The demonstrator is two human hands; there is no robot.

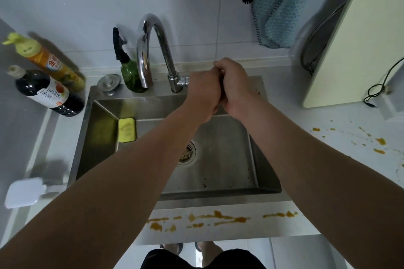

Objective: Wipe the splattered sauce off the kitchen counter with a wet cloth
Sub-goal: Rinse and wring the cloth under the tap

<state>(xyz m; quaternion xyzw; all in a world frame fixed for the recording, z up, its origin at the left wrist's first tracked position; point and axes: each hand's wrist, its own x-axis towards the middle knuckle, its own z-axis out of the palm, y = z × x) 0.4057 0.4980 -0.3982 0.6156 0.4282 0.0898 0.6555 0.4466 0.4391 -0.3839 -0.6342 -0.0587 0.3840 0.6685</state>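
Note:
Both my hands are over the back of the steel sink (265,183), just right of the tap (153,50). My left hand (202,96) and my right hand (234,85) are curled into fists and pressed together, knuckles up. I see no cloth in them; their palms are hidden. A blue checked cloth (282,4) hangs on the wall at the upper right. Orange sauce (218,217) is streaked along the counter strip in front of the sink. More sauce spots (379,142) dot the counter on the right.
A yellow sponge (126,130) lies in the sink's left part. Bottles (48,91) and a green spray bottle (129,72) stand at the left. A cream cutting board (349,50) leans at the right with a black cable (380,87) beside it. A white object (21,192) lies at the lower left.

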